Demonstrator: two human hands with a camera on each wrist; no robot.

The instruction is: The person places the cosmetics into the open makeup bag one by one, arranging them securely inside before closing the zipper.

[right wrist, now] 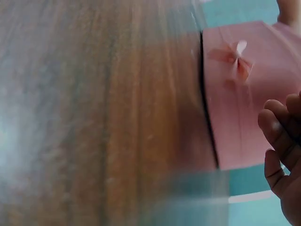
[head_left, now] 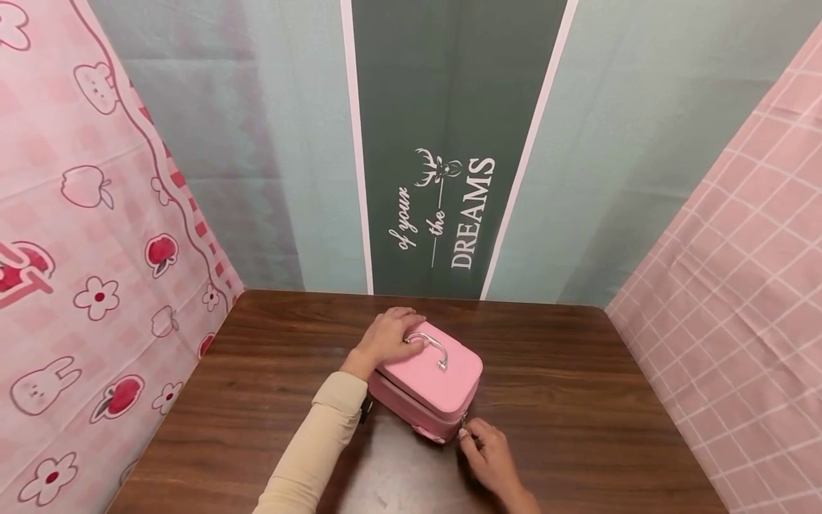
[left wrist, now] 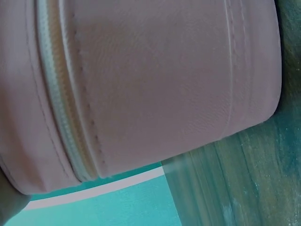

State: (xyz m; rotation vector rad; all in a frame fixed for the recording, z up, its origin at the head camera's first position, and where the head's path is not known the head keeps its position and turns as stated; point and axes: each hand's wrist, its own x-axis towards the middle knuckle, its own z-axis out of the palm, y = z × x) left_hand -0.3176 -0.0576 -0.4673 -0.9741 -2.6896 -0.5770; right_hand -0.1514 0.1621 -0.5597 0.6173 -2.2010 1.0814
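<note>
A pink zip-up case [head_left: 443, 378] with a silver carrying handle [head_left: 437, 343] on its lid stands at an angle on the wooden table. My left hand [head_left: 388, 339] rests on the lid's far left part, its thumb beside the handle. At the case's near right corner, my right hand [head_left: 489, 453] pinches a small metal zipper pull [head_left: 464, 417]. Close up in the left wrist view, the zipper [left wrist: 59, 89] runs around the pink side wall. The right wrist view shows curled fingers [right wrist: 277, 127] in front of the case; what they pinch is hidden there.
The brown wooden table [head_left: 578, 400] is the work surface. A pink bow [right wrist: 239, 61] sits on the case's near side. Printed cloths hang around the table, with a green and teal one [head_left: 437, 107] behind it.
</note>
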